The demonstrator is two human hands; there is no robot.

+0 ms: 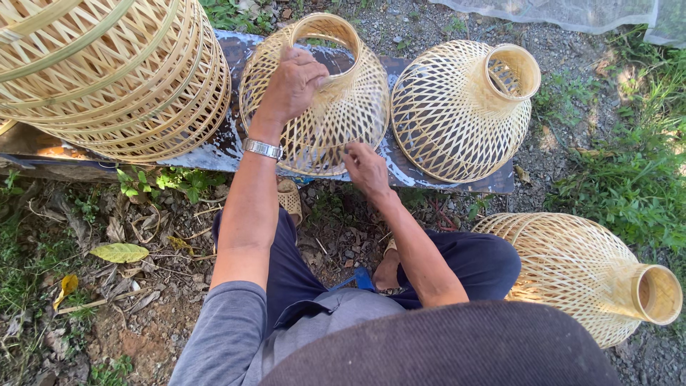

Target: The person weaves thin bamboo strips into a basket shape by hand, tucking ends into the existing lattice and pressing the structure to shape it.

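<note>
A funnel-shaped woven bamboo basket [343, 114] lies on a dark board [229, 146] in front of me, its narrow neck pointing away. My left hand [293, 82] rests on top of it near the neck, fingers curled over the weave, a metal watch on the wrist. My right hand [366, 168] pinches the weave at the basket's lower wide rim.
A second woven basket [457, 114] lies to the right on the same board, a third [586, 275] on the gravel by my right knee. A stack of large woven baskets [114, 71] fills the upper left. Grass, dry leaves and gravel surround me; netting at top right.
</note>
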